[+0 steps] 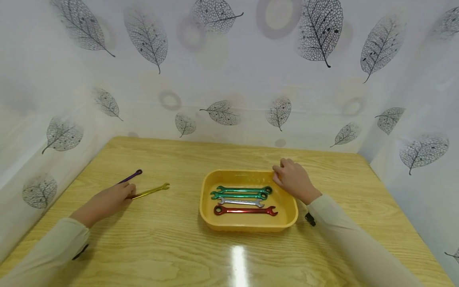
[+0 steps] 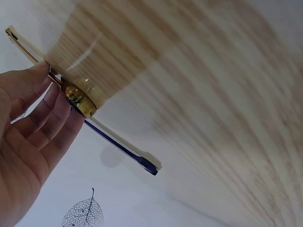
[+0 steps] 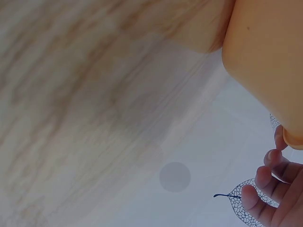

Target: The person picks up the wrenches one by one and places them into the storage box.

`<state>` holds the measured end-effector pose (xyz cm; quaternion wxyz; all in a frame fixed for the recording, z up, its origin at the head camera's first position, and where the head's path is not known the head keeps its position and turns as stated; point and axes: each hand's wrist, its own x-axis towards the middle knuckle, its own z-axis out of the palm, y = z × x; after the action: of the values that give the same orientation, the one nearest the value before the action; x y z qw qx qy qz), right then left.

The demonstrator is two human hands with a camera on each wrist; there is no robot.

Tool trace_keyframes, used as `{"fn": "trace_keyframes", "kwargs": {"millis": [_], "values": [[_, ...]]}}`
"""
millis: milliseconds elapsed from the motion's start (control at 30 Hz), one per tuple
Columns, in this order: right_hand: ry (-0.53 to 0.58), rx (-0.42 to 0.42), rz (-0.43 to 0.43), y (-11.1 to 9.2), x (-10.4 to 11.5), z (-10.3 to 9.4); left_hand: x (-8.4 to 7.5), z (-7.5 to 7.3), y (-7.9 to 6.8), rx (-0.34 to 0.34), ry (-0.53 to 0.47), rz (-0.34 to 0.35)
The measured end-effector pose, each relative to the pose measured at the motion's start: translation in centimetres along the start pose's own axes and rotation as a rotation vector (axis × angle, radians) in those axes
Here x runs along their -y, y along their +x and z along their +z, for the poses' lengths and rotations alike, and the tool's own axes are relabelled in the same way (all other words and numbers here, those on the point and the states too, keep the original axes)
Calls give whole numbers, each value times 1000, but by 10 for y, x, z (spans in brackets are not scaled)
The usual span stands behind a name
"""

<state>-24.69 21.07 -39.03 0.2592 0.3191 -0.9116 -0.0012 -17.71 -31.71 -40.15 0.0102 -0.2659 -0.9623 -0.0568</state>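
Note:
On the left of the table, my left hand [image 1: 107,201] pinches a gold wrench [image 1: 152,192], its open end pointing right. In the left wrist view, thumb and fingertips hold the gold wrench [image 2: 78,99] close to its ring end. A purple wrench [image 1: 130,177] lies just beyond that hand, its near part hidden. My right hand [image 1: 294,179] grips the back right corner of a yellow plastic tray [image 1: 247,229], fingers curled at the rim. Inside lie two green wrenches [image 1: 244,190], a silver wrench [image 1: 240,202] and a red wrench [image 1: 245,210], roughly side by side.
The wood-grain table [image 1: 172,247] runs back to a pale curtain [image 1: 236,83] printed with dark leaves, which also closes off both sides. A bright light reflection falls on the table in front of the tray.

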Motion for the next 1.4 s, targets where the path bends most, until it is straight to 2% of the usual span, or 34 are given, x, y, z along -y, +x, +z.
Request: {"fn": "trace_keyframes", "kwargs": {"millis": [167,533,967,1233,1400], "values": [[-8,13,7,0,0,1,2,1,-3,11,-11,-20],[-22,26,16,-1,0,0,3,0,-4,-7,-24,9],[-12,30,22,-1,2,-2,-3,0,4,10,-55,-27],[-9,28,24,-1,1,-1,-5,-2,5,63,-75,-107],[-4,18,19,0,1,1,-3,-1,5,60,-95,-140]]}}
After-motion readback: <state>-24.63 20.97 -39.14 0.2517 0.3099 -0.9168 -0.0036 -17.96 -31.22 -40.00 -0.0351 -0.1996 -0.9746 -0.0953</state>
